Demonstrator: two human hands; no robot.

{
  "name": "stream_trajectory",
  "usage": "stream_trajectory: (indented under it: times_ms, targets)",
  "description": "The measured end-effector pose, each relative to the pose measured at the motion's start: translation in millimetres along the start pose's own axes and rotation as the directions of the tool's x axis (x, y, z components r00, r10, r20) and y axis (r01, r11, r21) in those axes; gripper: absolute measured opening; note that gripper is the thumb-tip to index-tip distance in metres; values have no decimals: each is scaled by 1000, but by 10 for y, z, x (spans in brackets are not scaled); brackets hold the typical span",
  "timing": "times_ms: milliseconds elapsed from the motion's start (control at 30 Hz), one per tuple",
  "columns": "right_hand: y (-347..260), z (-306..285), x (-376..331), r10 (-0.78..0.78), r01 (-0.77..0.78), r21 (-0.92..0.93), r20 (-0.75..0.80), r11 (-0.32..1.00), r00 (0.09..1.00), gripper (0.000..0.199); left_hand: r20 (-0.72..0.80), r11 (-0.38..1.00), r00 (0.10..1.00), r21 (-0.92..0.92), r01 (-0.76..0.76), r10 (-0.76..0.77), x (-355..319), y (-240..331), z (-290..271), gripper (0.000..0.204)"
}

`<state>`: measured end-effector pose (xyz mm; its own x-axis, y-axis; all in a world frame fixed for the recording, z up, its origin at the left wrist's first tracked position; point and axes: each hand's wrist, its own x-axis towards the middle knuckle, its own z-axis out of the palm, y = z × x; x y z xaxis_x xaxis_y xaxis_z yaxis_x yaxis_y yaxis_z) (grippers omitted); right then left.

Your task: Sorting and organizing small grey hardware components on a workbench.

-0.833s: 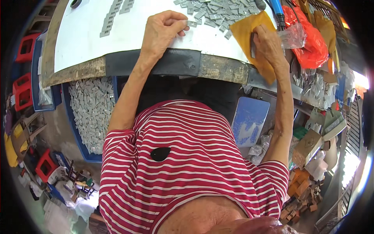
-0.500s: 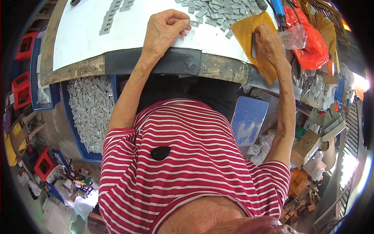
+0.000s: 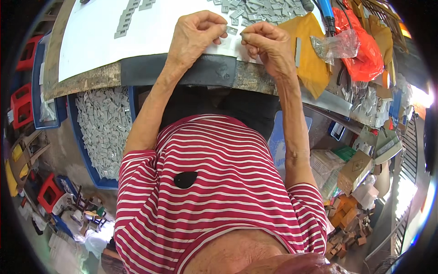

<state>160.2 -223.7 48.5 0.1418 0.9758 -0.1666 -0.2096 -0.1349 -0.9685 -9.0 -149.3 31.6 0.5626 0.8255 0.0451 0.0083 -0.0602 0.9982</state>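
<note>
Over the front of the white-topped bench [image 3: 91, 52], my left hand [image 3: 194, 39] pinches a small flat grey rectangular piece [image 3: 232, 30] between thumb and fingertips. Just to its right my right hand [image 3: 269, 45] is closed in a pinch, its fingertips close to that piece. Whatever sits in the right pinch is too small to make out. A heap of similar grey pieces [image 3: 264, 11] lies beyond my hands. Farther left, more pieces form an overlapping row [image 3: 124, 23]. A yellow-brown sheet [image 3: 315, 59] with a narrow grey bar [image 3: 298, 52] on it lies right of my right hand.
Below the bench at left stands a blue bin [image 3: 83, 153] full of grey pieces. A red plastic bag [image 3: 367, 59], a clear bag [image 3: 335, 44] and a blue-handled tool [image 3: 325, 10] crowd the right side. Cardboard boxes [image 3: 356, 172] sit lower right; red stools [image 3: 23, 107] stand far left.
My right hand has moved left from the yellow-brown sheet to beside the grey piece in my left hand. The grey bar now lies uncovered on the sheet. My left hand stays nearly in place.
</note>
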Motion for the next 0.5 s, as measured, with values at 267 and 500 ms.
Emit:
stream_trajectory:
  times_ms: [267,500]
  targets:
    - [76,42,41,-17,20,68,-38,997,999,11,-6,999,1000,-30,-24,24,-5,-42,-6,17]
    - [51,56,43,-46,47,-36,16,998,999,11,5,999,1000,-39,-5,5,-15,-16,9,15]
